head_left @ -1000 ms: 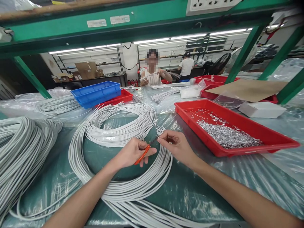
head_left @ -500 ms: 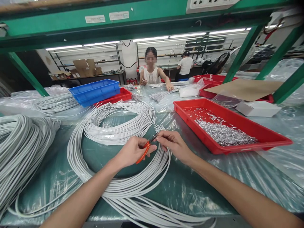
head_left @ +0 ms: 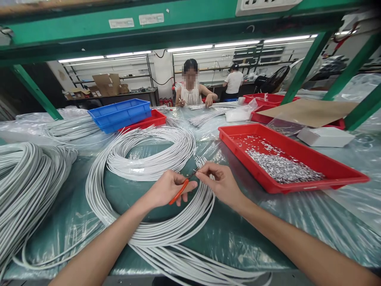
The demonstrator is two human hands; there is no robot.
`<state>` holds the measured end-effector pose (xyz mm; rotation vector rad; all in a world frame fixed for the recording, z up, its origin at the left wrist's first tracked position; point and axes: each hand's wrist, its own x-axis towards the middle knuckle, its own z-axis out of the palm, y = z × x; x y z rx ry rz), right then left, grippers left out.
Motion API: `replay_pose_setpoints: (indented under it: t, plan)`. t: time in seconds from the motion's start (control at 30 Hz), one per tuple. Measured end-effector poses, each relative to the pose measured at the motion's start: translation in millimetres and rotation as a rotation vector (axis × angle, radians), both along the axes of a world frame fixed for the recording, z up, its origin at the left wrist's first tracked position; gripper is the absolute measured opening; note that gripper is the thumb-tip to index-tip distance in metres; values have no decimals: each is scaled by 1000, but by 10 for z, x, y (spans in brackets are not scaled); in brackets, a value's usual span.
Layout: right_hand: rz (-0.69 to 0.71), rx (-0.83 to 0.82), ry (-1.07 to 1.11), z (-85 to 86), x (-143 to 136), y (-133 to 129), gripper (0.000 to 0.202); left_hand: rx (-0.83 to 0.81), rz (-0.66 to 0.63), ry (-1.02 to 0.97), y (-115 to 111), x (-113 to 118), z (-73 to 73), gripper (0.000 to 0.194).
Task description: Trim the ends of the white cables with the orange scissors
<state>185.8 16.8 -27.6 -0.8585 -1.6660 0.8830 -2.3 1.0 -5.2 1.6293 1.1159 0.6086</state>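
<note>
Gripping orange-handled cutters [head_left: 179, 191], the left hand [head_left: 170, 189] meets the right hand [head_left: 218, 182], whose fingertips pinch a cable end beside the tips. White cables [head_left: 181, 232] curve beneath the hands, left of the red tray [head_left: 297, 159].

Illumination is bright, supplied by long white tube lights [head_left: 190, 48] at 12 o'clock. The glossy clear plastic sheet [head_left: 297, 214] exhibits streaked glare at 4 o'clock. Outer edges show wide-angle stretching; distant detail is soft.

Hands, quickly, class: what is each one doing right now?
Left hand: closed on the orange-handled tool.
Right hand: fingers pinched; any held piece can't be told.
</note>
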Motion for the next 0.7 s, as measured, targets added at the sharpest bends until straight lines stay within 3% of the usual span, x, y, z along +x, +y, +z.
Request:
replay_pose_setpoints:
  t: [0.2, 0.47, 0.7]
  plan:
    - [-156, 93, 6, -43, -42, -66, 16, -86, 5, -58, 2, 19, -36, 42]
    - [26, -49, 42, -44, -51, -28, 23, 136, 187, -157, 58, -33, 25, 27]
    - [107, -42, -23, -28, -43, -58, 25, 179, 131, -229, 34, -32, -2, 20]
